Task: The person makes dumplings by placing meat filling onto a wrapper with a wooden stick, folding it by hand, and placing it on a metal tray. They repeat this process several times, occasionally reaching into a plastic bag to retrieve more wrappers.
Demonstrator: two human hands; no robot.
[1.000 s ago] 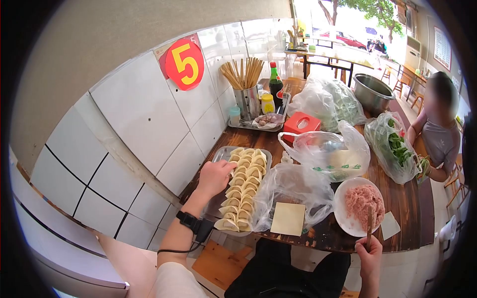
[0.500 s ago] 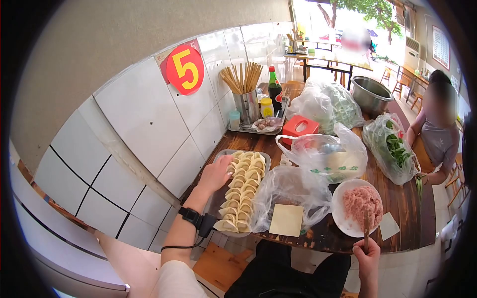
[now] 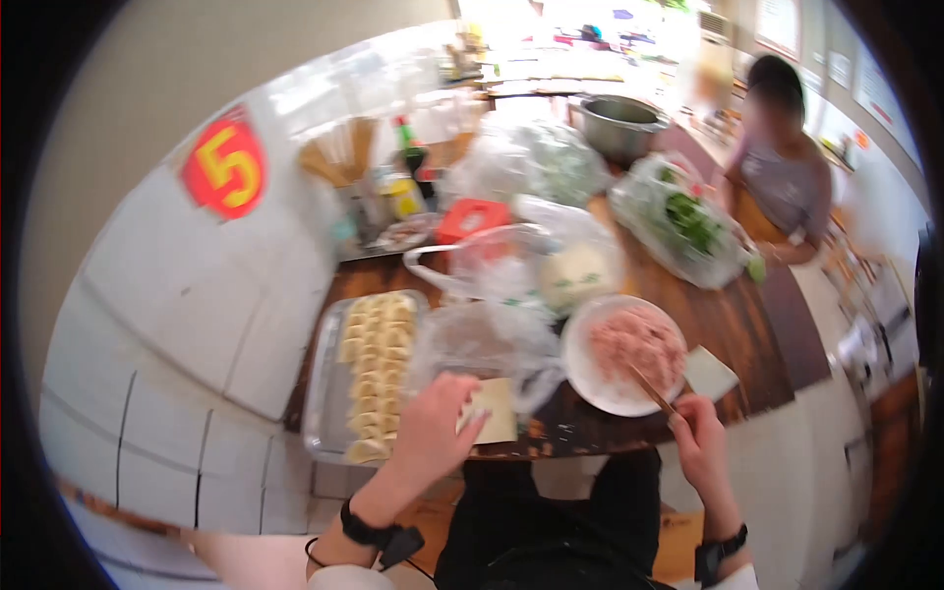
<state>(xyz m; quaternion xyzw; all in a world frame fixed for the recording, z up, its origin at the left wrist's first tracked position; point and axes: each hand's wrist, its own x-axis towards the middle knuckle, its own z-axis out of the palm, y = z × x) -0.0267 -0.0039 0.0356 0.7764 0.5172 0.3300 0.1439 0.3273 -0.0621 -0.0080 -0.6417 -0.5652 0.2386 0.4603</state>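
Observation:
My left hand (image 3: pixel 438 425) is at the left edge of the square dough wrappers (image 3: pixel 500 411), thumb and fingers apart, somewhat blurred. No wrapper is seen lifted in it. My right hand (image 3: pixel 700 442) grips a thin wooden stick (image 3: pixel 653 390), whose far end reaches into pink minced meat (image 3: pixel 637 344) on a white plate (image 3: pixel 580 379). To the left of my left hand, a metal tray (image 3: pixel 329 393) holds rows of folded dumplings (image 3: pixel 379 364). A single pale wrapper (image 3: pixel 710 374) lies right of the plate.
Clear plastic bags (image 3: pixel 472 339) lie behind the wrappers. Farther back are a red tissue box (image 3: pixel 472 218), a bag of greens (image 3: pixel 688 221), a metal pot (image 3: pixel 619 133), a sauce bottle (image 3: pixel 413 162) and chopsticks (image 3: pixel 339 152). Another person (image 3: pixel 782 167) is at the table's right side.
My left hand has moved from the dumpling tray to the wrappers. My right hand still holds the stick, now more slanted in the meat. The view has turned right.

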